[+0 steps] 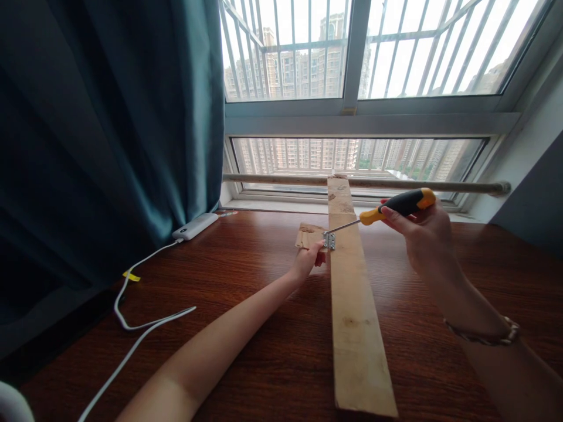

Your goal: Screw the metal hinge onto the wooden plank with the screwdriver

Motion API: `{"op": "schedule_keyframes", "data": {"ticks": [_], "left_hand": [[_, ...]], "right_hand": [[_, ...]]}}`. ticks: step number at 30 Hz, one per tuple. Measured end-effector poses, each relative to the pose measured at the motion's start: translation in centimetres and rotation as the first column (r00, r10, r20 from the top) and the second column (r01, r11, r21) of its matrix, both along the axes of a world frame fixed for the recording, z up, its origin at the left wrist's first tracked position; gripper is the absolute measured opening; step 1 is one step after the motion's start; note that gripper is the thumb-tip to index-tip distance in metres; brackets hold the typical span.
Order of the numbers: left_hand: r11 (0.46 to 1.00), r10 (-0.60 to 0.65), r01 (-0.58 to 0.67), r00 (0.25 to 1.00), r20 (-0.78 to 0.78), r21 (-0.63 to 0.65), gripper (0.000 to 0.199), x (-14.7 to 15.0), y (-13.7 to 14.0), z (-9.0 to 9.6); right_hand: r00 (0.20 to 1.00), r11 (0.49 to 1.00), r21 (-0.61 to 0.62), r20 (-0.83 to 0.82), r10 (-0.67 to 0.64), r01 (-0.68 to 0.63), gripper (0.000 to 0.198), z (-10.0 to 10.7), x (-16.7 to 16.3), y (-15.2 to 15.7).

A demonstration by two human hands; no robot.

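Observation:
A long wooden board (354, 305) runs away from me across the tabletop toward the window. Against its left side is a small wood block (308, 234), and a metal hinge (329, 240) spans the two. My left hand (308, 261) is closed on the block's near edge, its thumb close to the hinge. In my right hand (424, 231) is a screwdriver (398, 206) with a black and yellow handle, gripped by the fingers. Its shaft slants down to the left, and the tip meets the hinge's upper part. Whether it sits in a screw is too small to tell.
A white power bank (196, 227) with a white cable (132, 325) lies on the dark wooden table (264, 363) at left, near a blue curtain (176, 117). A horizontal rail (409, 184) crosses before the window behind the board.

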State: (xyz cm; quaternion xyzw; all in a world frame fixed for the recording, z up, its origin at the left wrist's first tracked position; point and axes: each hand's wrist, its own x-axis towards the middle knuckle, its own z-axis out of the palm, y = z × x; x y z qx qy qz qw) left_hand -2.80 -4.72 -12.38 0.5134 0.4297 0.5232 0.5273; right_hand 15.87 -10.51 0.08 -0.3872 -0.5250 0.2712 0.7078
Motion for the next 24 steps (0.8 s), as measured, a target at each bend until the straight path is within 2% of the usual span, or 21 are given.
{"op": "schedule_keyframes", "data": {"ticks": [6, 19, 21, 24], "left_hand": [[1.000, 0.011, -0.011, 1.000, -0.001, 0.003, 0.035, 0.0, 0.0, 0.0], [1.000, -0.003, 0.004, 1.000, -0.019, 0.014, 0.035, -0.1, -0.1, -0.1], [1.000, -0.003, 0.003, 1.000, -0.022, 0.020, 0.036, 0.0, -0.1, 0.0], [1.000, -0.005, 0.005, 1.000, -0.007, 0.017, 0.033, 0.0, -0.2, 0.1]], "right_hand": [[0.993, 0.996, 0.040, 0.078, -0.084, 0.081, 0.042, -0.9, 0.1, 0.9], [0.990, 0.997, 0.015, 0.120, -0.075, 0.074, 0.041, -0.6, 0.1, 0.7], [0.989, 0.997, -0.012, 0.130, -0.075, 0.077, 0.042, -0.4, 0.1, 0.6], [0.990, 0.991, -0.117, 0.133, -0.056, 0.072, 0.042, 0.1, 0.1, 0.4]]}}
